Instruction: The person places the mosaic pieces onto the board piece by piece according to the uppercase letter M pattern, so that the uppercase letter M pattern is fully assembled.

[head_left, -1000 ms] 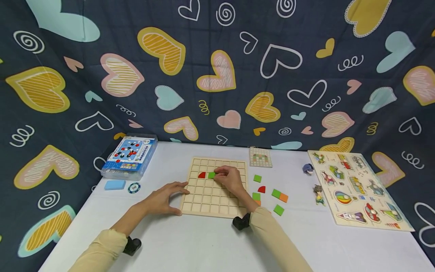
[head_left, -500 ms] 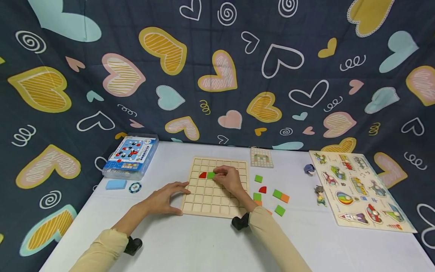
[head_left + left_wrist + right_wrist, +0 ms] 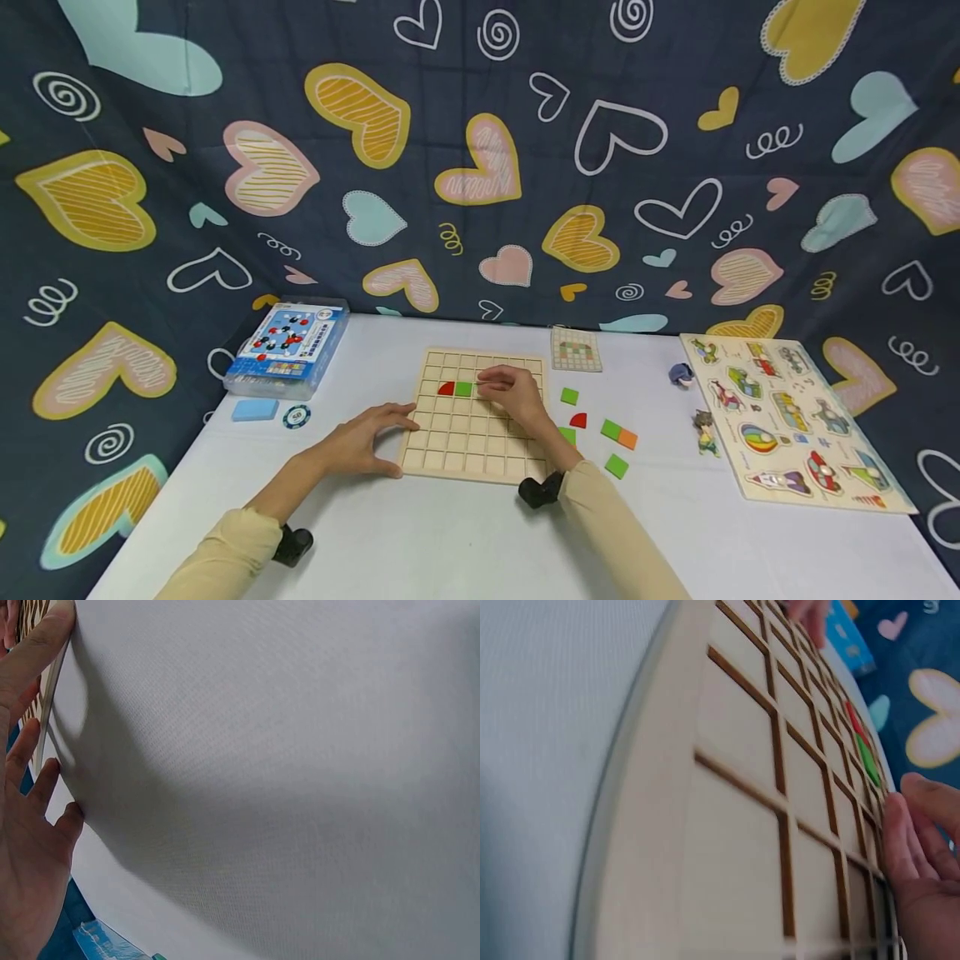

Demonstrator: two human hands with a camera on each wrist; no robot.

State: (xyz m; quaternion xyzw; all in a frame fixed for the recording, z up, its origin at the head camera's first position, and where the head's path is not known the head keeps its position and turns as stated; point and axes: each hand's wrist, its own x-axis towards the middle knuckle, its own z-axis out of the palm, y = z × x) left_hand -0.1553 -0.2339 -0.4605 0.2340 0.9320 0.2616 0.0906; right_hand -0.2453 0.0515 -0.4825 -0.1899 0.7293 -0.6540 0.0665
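Note:
A wooden grid board [image 3: 454,439] lies on the white table. In its upper part a red quarter-circle tile [image 3: 446,388] and a green square tile [image 3: 463,389] sit side by side in neighbouring cells. My right hand [image 3: 516,395] hovers just right of the green tile, apart from it, with thumb and fingers loosely bent and nothing visible between them. The right wrist view shows a gap between that hand [image 3: 926,877] and the green tile [image 3: 868,760]. My left hand [image 3: 356,439] rests against the board's left edge, fingers spread, thumb near the front corner.
Right of the board lie green squares [image 3: 617,466], a red quarter-circle [image 3: 578,421] and a green-and-orange pair [image 3: 619,434]. A pattern card [image 3: 576,348] lies behind. Farther right are small figures [image 3: 705,432] and a picture puzzle [image 3: 795,417]. A blue box [image 3: 288,346] stands left.
My right hand has let go of the green square tile and drawn back a little to the right. The tile stays in its cell beside the red one. The left hand has not moved.

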